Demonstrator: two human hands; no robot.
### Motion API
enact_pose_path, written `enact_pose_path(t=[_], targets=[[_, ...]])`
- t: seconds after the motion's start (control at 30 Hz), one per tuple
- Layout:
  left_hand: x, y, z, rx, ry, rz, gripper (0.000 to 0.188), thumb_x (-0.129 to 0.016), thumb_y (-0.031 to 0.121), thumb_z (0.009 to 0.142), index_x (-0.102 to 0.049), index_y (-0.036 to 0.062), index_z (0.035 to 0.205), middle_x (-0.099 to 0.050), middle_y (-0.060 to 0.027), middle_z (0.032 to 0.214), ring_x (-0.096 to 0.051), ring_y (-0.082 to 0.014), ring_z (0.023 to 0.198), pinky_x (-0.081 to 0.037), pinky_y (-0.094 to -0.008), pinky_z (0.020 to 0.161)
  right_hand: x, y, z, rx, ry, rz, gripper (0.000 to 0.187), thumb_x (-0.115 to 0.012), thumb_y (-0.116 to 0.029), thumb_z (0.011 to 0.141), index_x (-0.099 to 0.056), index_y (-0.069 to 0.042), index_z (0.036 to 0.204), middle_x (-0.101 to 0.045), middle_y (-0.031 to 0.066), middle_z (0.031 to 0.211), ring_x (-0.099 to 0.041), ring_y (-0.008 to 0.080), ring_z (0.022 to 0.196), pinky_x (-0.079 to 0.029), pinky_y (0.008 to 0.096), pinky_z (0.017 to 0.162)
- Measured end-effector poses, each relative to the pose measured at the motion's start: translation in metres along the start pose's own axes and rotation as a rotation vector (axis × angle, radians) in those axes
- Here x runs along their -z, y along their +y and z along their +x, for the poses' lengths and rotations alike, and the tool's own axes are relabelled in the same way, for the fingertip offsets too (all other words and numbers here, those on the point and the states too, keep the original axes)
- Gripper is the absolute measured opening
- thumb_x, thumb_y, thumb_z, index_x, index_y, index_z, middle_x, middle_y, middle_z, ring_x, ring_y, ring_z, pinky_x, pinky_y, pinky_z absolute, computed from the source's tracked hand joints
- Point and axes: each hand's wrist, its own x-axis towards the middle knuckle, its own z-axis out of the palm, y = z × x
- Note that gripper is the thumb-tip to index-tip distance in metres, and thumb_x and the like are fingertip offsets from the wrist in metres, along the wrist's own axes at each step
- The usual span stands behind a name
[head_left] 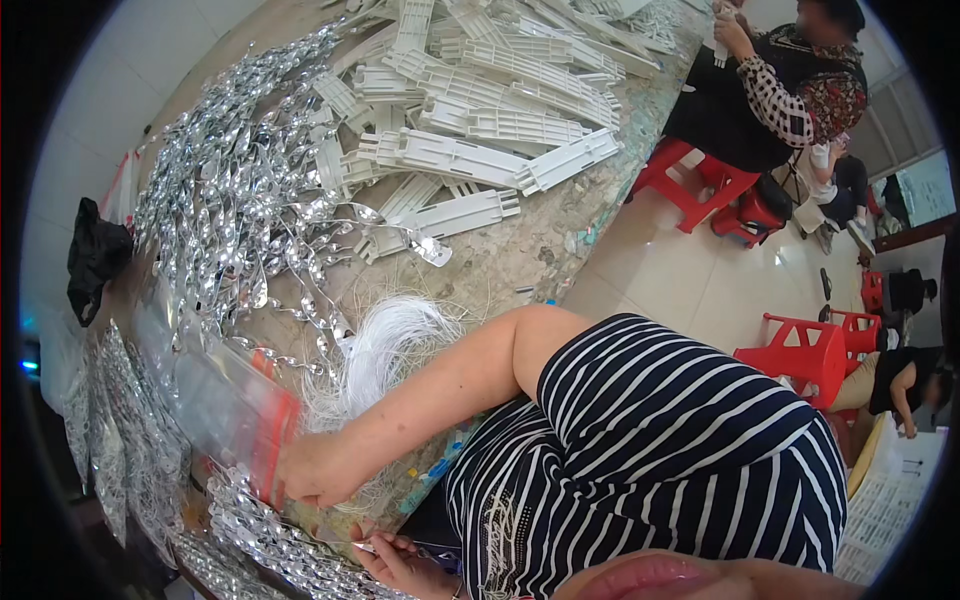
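My right hand (312, 472) comes from the striped sleeve across the table's edge. Its fingers are curled down beside the red-edged clear plastic bag (275, 425), and what they hold is hidden. Lower down, close to my body, my left hand (405, 568) pinches a thin pale strand (362, 546) between thumb and fingers. Beneath and beside both hands lie strings of shiny silver twisted pieces (270, 525). A loose bundle of white thread (395, 345) rests on the table behind my right forearm.
A heap of silver twisted spinners (250, 190) covers the table's far left. Long white plastic holders (490, 110) are piled beside it. More silver strings in clear wrapping (125, 430) hang at the left. Red stools (800, 355) and seated people (790, 90) are at the right.
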Motion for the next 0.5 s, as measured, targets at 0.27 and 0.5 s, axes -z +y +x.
enact_pose_path(t=[0.27,0.5], targets=[[-0.019,0.007,0.002,-0.019,0.035,-0.074,0.041,-0.053,0.024,0.093,-0.045,0.0044,0.128,-0.044,0.0061,0.069,-0.034,-0.0012,0.055,-0.026,-0.0159,0.048,0.003,-0.005,-0.009,0.029,0.008,0.091,0.006,-0.061,-0.017,0.063,-0.064,-0.012,0.061,-0.061,0.0097,0.066,-0.059,0.0309,0.068,-0.046,0.0428,0.059],[-0.016,0.006,0.008,-0.042,0.043,-0.008,0.043,-0.054,0.028,0.093,-0.045,0.0055,0.129,-0.037,0.0069,0.066,-0.031,-0.0019,0.055,-0.026,-0.0167,0.048,0.008,-0.012,-0.013,0.007,-0.038,0.191,0.010,-0.059,-0.018,0.066,-0.064,-0.011,0.063,-0.061,0.0104,0.065,-0.060,0.0312,0.068,-0.046,0.0433,0.057]])
